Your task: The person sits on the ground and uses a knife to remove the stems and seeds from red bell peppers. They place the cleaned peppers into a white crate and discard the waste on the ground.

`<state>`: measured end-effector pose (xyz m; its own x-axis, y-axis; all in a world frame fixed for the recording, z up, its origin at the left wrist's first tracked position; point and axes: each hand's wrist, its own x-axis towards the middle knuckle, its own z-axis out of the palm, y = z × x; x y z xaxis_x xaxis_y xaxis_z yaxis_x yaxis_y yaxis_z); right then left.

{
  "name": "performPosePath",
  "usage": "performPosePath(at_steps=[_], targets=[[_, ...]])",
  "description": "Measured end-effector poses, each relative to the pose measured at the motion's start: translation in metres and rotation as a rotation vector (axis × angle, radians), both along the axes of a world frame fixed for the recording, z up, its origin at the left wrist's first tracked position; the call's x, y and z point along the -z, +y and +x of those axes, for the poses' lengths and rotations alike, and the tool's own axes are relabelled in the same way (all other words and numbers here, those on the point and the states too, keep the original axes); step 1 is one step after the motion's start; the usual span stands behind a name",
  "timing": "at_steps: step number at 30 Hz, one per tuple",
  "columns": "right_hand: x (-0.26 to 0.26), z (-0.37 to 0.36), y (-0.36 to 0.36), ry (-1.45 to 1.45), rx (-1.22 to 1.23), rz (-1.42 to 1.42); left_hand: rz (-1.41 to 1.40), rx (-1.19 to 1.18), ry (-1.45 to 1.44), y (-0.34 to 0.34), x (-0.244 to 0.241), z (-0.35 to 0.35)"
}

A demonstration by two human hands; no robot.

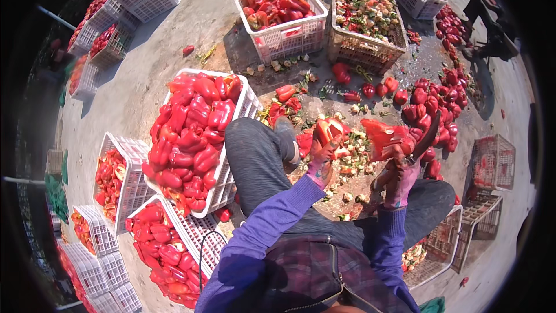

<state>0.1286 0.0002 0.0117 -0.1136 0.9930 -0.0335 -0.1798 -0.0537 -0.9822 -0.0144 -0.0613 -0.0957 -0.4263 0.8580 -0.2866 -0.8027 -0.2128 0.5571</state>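
My left hand (322,161), in a stained pink glove, grips a cut red bell pepper (329,130) whose pale inside shows. My right hand (397,179), gloved alike, is closed around a knife (428,135) with a dark, curved blade pointing up and to the right. A torn piece of red pepper (384,137) is at the fingertips of that hand; whether they pinch it or it rests against the knife, I cannot tell. On the concrete below both hands lie pale pepper cores (354,156) with green stems and loose seeds.
At my left knee stands a white plastic crate (249,104) heaped with red peppers. Ahead are another pepper crate (286,39) and a crate of cores (369,54). Whole peppers (428,100) lie piled at right. A person's leg (491,39) shows beyond. More crates (495,161) stand at right.
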Motion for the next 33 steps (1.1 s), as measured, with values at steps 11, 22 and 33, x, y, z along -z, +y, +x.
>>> performPosePath(at_steps=[11,22,33], targets=[[0.05,-0.039,-0.036,-0.586,-0.456,0.589,0.264,0.258,-0.535,-0.009,0.049,0.006],[0.04,-0.035,-0.043,-0.272,-0.52,0.253,0.075,0.033,-0.575,-0.024,0.019,-0.004],[0.01,-0.026,-0.038,0.087,-0.247,-0.181,0.399,0.027,-0.48,-0.018,-0.028,-0.045]])
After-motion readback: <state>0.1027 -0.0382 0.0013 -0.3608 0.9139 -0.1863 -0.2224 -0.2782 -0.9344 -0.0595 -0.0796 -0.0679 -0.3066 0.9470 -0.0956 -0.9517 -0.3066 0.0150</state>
